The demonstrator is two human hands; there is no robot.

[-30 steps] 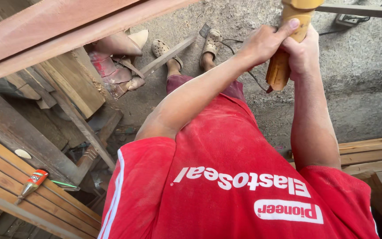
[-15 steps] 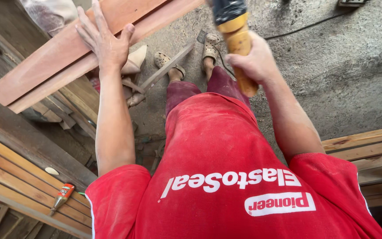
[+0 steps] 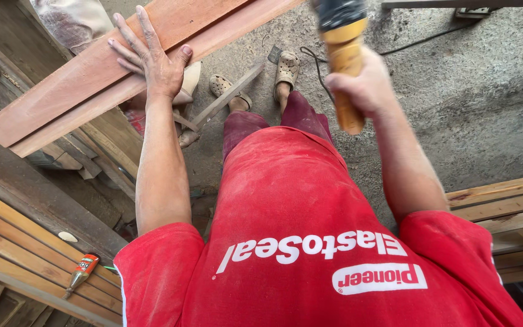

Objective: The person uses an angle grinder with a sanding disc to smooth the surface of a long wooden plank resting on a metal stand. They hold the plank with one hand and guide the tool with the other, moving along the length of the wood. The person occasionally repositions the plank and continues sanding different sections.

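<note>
Hand on the plank, tool in the fist

While the left hand [image 3: 152, 57] lies flat on a long reddish wooden plank [image 3: 92, 79], its fingers [image 3: 129, 36] spread apart and gripping nothing, the right hand [image 3: 364, 85] is clamped round the yellow handle of a power tool [image 3: 343, 54] with a dark upper part (its working end is out of view). The plank runs slantwise, smooth-faced, above rougher stacked boards [image 3: 25, 242]. A small orange glue tube [image 3: 82, 269] lies on those boards, lower left. Below, sandalled feet [image 3: 286, 66] stand on a gritty concrete floor [image 3: 467, 91], a thin wood strip [image 3: 228, 97] between them.
</note>
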